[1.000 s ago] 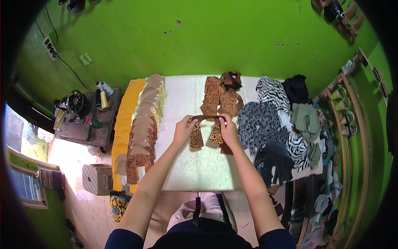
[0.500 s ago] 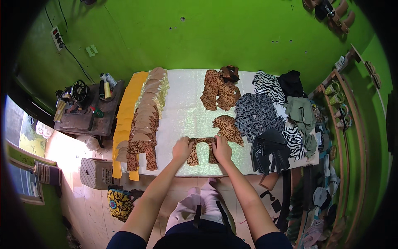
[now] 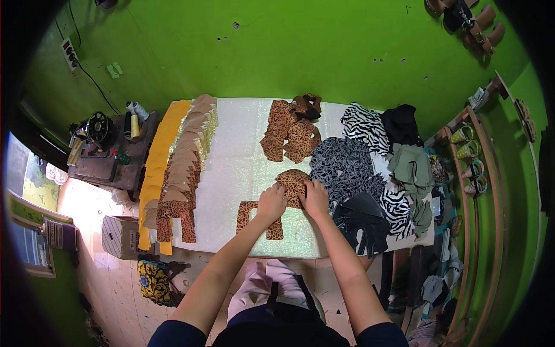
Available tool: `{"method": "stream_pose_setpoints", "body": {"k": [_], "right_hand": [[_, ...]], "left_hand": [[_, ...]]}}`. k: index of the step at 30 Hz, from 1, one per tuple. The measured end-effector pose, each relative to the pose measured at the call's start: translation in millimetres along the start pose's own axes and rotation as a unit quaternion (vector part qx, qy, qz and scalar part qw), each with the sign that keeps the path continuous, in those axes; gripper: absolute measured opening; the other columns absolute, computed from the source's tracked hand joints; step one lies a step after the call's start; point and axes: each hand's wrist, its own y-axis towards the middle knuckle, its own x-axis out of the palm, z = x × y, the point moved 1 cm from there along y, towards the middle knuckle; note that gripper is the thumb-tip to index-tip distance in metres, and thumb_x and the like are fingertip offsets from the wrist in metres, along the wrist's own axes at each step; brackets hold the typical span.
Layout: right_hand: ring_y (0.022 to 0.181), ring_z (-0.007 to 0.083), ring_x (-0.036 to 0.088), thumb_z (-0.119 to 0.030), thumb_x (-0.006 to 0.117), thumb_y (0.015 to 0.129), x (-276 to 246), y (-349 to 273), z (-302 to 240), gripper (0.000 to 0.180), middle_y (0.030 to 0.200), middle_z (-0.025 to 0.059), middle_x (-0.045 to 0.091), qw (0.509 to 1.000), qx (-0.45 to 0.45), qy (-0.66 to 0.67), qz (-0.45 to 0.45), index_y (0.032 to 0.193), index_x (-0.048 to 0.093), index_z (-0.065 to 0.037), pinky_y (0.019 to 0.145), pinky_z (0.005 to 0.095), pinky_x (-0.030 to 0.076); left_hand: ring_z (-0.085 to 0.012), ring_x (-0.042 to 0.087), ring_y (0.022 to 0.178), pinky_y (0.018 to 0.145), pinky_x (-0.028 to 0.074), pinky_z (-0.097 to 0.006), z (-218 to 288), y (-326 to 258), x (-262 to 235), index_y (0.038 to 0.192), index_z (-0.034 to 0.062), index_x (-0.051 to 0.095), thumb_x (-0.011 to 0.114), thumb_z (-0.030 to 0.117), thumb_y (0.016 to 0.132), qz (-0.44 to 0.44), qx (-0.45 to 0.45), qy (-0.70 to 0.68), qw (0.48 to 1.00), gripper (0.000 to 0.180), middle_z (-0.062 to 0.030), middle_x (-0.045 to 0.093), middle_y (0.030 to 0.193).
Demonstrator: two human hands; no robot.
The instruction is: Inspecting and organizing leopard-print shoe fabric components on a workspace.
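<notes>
Leopard-print cloth [image 3: 291,178], mid-frame; left hand [image 3: 272,202] and right hand [image 3: 314,198] half-curled at its edges, pinching or touching, can't tell; arch-shaped piece [image 3: 249,206] already flat, lower centre; overlapping row [image 3: 186,155] at left seemingly done, upper-centre pile [image 3: 280,126] apparently left.

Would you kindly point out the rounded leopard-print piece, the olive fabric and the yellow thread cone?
Rounded leopard-print piece [image 3: 293,185], head view, middle.
Olive fabric [image 3: 410,166], head view, middle.
Yellow thread cone [image 3: 134,126], head view, side.
</notes>
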Motion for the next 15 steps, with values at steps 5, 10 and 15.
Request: {"method": "stream_pose_setpoints", "body": {"k": [5,10,15], "right_hand": [[0.091,0.0279,0.051,-0.016,0.066,0.072,4,10,10,0.023,0.09,0.0095,0.054,0.998,-0.015,0.051,-0.027,0.091,0.055,-0.008,0.081,0.038,0.039],[0.081,0.0253,0.052,-0.014,0.064,0.075,-8,19,18,0.017,0.086,0.0091,0.055,0.986,-0.117,0.115,0.001,0.088,0.056,-0.006,0.073,0.0348,0.042],[0.066,0.0249,0.057,-0.013,0.059,0.081,-29,34,12,0.016,0.073,0.0124,0.059,0.934,-0.048,0.335,-0.112,0.09,0.051,-0.003,0.061,0.0322,0.043]], "left_hand": [[-0.0309,0.054,0.085,0.074,0.045,-0.04,13,17,10,0.1,0.0052,0.054,0.058,0.017,0.076,-0.03,0.001,0.002,1.0,0.027,-0.0134,0.053,0.094],[-0.0313,0.055,0.087,0.076,0.045,-0.04,20,29,5,0.1,0.0045,0.053,0.059,0.015,0.077,-0.011,0.009,-0.04,0.999,0.026,-0.0146,0.055,0.094],[-0.0311,0.058,0.082,0.073,0.045,-0.037,21,40,-19,0.093,0.0021,0.058,0.059,0.014,0.08,-0.034,-0.06,-0.226,0.972,0.018,-0.0174,0.059,0.087]]}}
